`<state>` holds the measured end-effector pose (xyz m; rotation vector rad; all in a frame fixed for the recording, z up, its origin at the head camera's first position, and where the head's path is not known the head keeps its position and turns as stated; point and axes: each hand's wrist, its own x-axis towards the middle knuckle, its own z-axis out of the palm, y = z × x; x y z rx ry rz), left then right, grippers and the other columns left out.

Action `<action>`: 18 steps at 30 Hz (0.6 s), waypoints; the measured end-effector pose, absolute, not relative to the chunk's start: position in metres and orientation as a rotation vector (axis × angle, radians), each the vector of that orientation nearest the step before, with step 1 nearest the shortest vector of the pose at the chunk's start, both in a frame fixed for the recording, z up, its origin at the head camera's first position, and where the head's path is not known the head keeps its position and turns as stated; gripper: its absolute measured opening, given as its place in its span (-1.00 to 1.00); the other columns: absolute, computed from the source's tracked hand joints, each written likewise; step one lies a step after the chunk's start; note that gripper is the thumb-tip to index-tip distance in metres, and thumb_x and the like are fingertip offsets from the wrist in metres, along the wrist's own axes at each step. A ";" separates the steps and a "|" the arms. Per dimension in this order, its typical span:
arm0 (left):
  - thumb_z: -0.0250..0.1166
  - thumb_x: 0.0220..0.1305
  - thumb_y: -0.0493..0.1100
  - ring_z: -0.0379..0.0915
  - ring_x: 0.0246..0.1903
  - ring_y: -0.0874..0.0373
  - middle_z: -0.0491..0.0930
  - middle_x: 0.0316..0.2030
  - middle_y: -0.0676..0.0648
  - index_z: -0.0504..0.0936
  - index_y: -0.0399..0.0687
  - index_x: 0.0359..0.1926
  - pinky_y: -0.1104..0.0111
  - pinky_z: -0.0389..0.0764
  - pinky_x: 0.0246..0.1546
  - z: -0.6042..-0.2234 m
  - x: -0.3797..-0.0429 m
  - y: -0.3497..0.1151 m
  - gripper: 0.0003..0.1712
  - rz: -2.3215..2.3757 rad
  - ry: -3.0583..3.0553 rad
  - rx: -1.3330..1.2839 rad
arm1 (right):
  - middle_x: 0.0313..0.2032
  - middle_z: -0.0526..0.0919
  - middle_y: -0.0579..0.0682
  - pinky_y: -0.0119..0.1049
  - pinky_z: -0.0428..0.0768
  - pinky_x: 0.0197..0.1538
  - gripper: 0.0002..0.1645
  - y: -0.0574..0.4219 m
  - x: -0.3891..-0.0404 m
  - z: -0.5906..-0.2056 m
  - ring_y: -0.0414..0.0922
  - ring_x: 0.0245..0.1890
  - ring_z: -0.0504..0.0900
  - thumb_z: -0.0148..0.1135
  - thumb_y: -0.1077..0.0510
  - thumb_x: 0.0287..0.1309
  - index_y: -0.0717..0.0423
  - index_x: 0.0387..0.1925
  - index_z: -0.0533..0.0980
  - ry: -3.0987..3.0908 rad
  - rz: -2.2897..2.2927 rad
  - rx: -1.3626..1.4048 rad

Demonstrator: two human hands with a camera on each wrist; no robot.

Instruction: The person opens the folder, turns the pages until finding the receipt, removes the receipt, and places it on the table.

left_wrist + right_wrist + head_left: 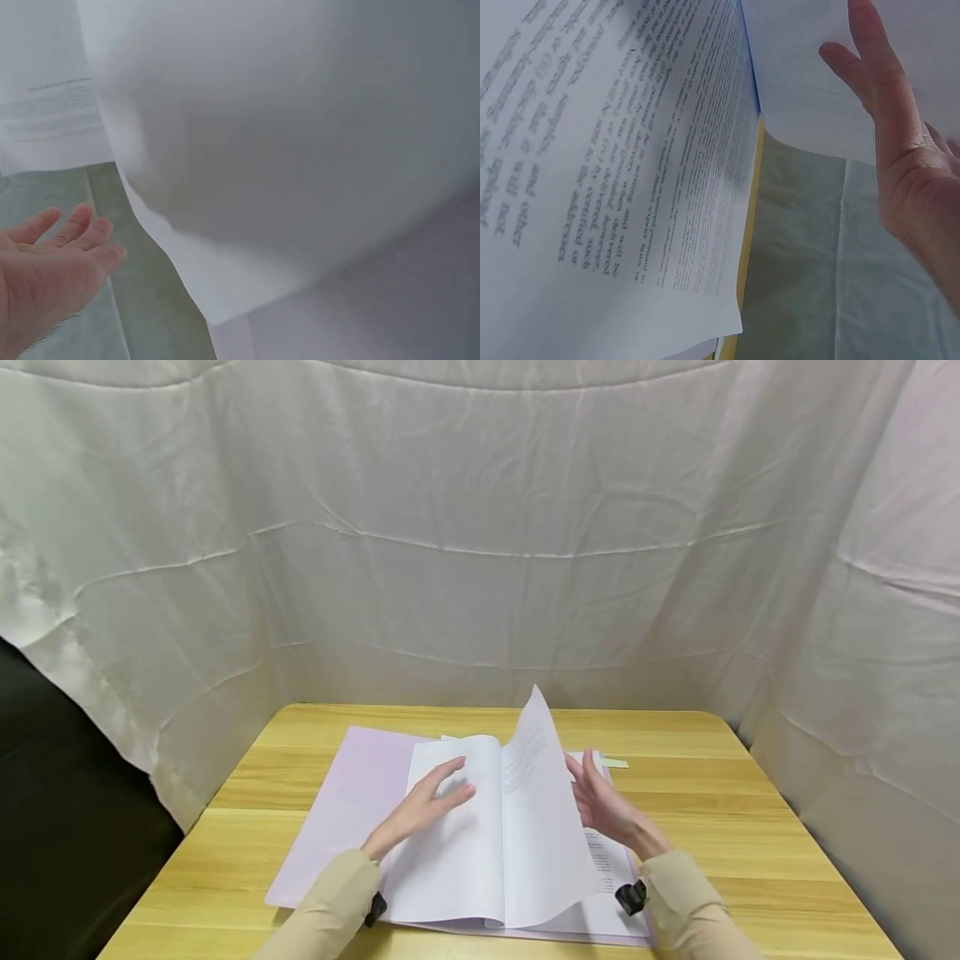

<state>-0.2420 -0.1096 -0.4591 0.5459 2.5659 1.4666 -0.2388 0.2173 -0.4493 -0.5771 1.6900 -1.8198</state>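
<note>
A lilac folder (352, 793) lies spread on the table, holding a stack of white paper. Over the turned left-hand page (442, 881) hovers my left hand (422, 808), its fingers and thumb spread apart with nothing between them. One sheet (543, 843) stands raised and curved from the middle of the stack. At this sheet's right side is my right hand (606, 803), fingers extended and partly hidden behind the paper; whether they touch it I cannot tell. Beneath lies a page of printed text (630, 180), large in the right wrist view.
A wooden table (720, 827) carries the folder. A pale strip (615, 763) sticks out past the stack's upper right. Light grey cloth (480, 593) hangs behind the table and along its sides, and something black (67, 810) is at the far left.
</note>
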 end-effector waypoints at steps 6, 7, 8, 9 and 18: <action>0.21 0.44 0.12 0.06 0.54 -0.23 0.25 0.50 -0.24 0.16 -0.13 0.55 -0.16 0.15 0.52 -0.450 -0.242 -0.101 -0.17 1.534 2.459 0.594 | 0.43 0.27 0.23 -0.46 0.65 -0.32 -0.06 0.213 -0.238 -0.446 -0.31 -0.24 0.62 -0.83 -0.48 0.37 -0.12 0.59 -0.52 1.723 -1.811 -0.551; 0.21 0.44 0.11 0.07 0.53 -0.25 0.25 0.50 -0.26 0.16 -0.15 0.55 -0.16 0.16 0.52 -0.449 -0.243 -0.100 -0.17 1.548 2.441 0.607 | 0.44 0.25 0.28 -0.43 0.68 -0.29 -0.07 0.212 -0.238 -0.446 -0.29 -0.23 0.64 -0.83 -0.48 0.37 -0.14 0.59 -0.51 1.718 -1.812 -0.553; 0.20 0.45 0.11 0.08 0.53 -0.25 0.25 0.49 -0.28 0.15 -0.16 0.54 -0.15 0.17 0.51 -0.449 -0.243 -0.098 -0.17 1.562 2.424 0.616 | 0.47 0.19 0.35 -0.39 0.71 -0.25 -0.08 0.212 -0.238 -0.446 -0.27 -0.21 0.67 -0.84 -0.47 0.38 -0.16 0.59 -0.50 1.717 -1.811 -0.559; 0.20 0.45 0.10 0.09 0.52 -0.26 0.24 0.50 -0.29 0.15 -0.17 0.54 -0.13 0.18 0.51 -0.448 -0.244 -0.096 -0.18 1.577 2.404 0.621 | 0.49 0.12 0.41 -0.34 0.73 -0.20 -0.09 0.211 -0.239 -0.445 -0.23 -0.17 0.71 -0.85 -0.47 0.38 -0.18 0.59 -0.49 1.716 -1.808 -0.569; 0.14 0.50 0.08 0.29 0.43 -0.24 0.33 0.44 -0.33 0.21 -0.19 0.52 -0.06 0.34 0.45 -0.443 -0.248 -0.082 -0.26 1.613 2.349 0.641 | 0.56 -0.22 0.43 0.16 0.67 0.12 -0.16 0.206 -0.243 -0.446 0.46 0.32 0.40 -0.94 -0.41 0.39 -0.29 0.60 -0.40 1.704 -1.778 -0.636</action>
